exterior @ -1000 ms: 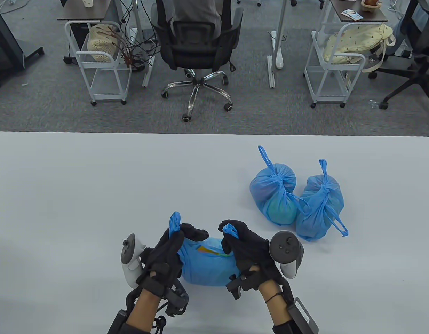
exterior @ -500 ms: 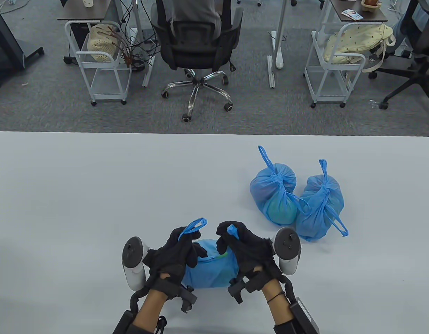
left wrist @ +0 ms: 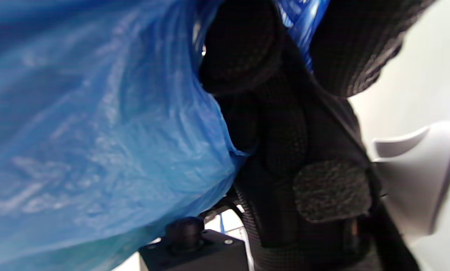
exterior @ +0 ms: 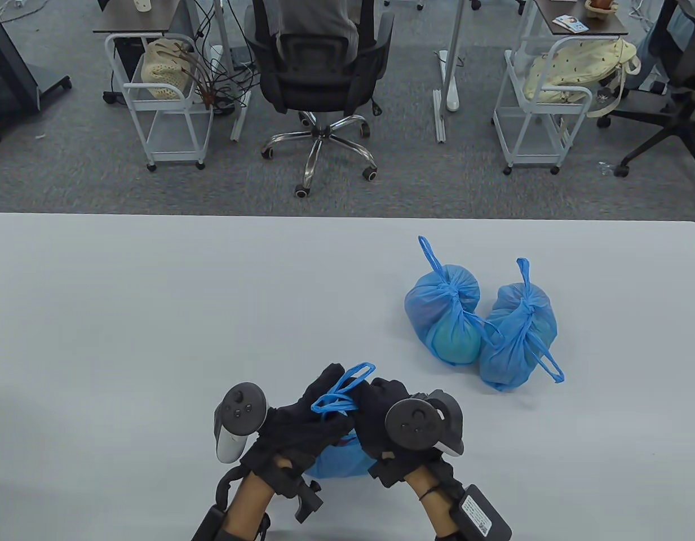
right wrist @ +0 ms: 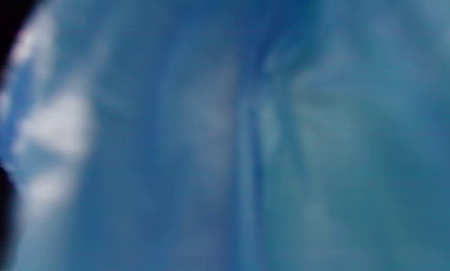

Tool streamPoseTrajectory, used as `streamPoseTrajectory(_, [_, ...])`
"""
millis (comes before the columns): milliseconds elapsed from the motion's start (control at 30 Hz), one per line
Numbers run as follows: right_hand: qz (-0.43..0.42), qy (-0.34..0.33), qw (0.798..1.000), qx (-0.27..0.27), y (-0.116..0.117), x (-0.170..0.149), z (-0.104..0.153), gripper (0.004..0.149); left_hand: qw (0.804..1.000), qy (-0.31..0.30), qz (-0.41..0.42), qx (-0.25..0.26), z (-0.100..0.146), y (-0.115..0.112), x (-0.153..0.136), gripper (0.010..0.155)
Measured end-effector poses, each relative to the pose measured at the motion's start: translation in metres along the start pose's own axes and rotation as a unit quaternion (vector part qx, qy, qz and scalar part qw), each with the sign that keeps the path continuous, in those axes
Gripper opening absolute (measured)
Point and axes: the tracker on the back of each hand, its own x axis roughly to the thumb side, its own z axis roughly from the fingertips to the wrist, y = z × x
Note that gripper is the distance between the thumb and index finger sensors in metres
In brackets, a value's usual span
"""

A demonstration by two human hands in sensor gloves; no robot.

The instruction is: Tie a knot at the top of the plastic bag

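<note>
At the bottom centre of the table view, the left hand (exterior: pixel 302 420) and right hand (exterior: pixel 384 414) meet above the open blue bag (exterior: pixel 339 459), each grip closed on one of the bag's handles (exterior: pixel 341 391). The two handle loops cross between the knuckles — one pokes up and away toward the upper right, the other lies bunched just under it against the right hand's fingers. Exactly which fingers pinch which strand is hidden by the gloves.

The bag sits directly under both hands, on the desk (exterior: pixel 155 315) near its bottom edge, its body mostly covered by the wrists. In the left wrist view the blue film (left wrist: pixel 97 131) fills the left of the frame, pressed against the gloved fingers (left wrist: pixel 244 49); the right wrist view shows only blurred blue plastic.

The relation that counts, by my reading: the crossing lies between the hands, about equally near both, with the handles running roughly left-right — so the coming pull would go sideways, apart.

Toward the right of the frame, well apart, two tied bags (exterior: pixel 482 327) lie touching each other.
</note>
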Motion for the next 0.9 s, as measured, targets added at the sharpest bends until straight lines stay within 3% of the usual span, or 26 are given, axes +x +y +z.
streamPoseTrajectory(100, [0.039, -0.002, 0.999, 0.008, 0.002, 0.007, 0.0, 0.038, 0.998, 0.005, -0.023, 0.063, 0.004, 0.0, 0.0, 0.07])
streamPoseTrajectory(133, [0.054, -0.002, 0.998, 0.012, 0.003, 0.009, 0.0, 0.038, 0.995, 0.015, -0.024, 0.096, 0.006, 0.001, -0.001, 0.059])
streamPoseTrajectory(200, [0.07, -0.007, 0.997, 0.017, 0.005, 0.011, 0.0, 0.037, 0.991, 0.028, 0.017, 0.128, 0.007, 0.002, -0.005, 0.047])
streamPoseTrajectory(333, [0.014, -0.001, 1.0, 0.017, 0.005, 0.007, 0.0, 0.039, 0.988, 0.039, 0.091, 0.12, 0.008, 0.007, -0.013, 0.05])
streamPoseTrajectory(433, [-0.043, 0.011, 0.999, 0.016, 0.003, -0.005, 0.001, 0.05, 0.976, 0.039, 0.162, 0.136, 0.011, 0.014, -0.02, 0.05])
streamPoseTrajectory(533, [-0.102, 0.017, 0.994, -0.016, -0.001, -0.015, 0.002, 0.044, 0.967, 0.04, 0.213, 0.135, 0.011, 0.018, -0.028, 0.05])
streamPoseTrajectory(700, [-0.088, 0.0, 0.995, -0.048, -0.004, -0.01, 0.002, 0.037, 0.979, 0.02, 0.191, 0.065, 0.004, 0.011, -0.023, 0.057])
streamPoseTrajectory(833, [-0.065, -0.02, 0.997, -0.041, -0.002, 0.0, 0.002, 0.036, 0.992, 0.013, 0.099, 0.071, 0.004, 0.005, -0.014, 0.052])
streamPoseTrajectory(900, [-0.051, -0.027, 0.998, -0.041, -0.002, 0.001, 0.002, 0.037, 0.99, 0.017, 0.105, 0.088, 0.005, 0.006, -0.014, 0.047])
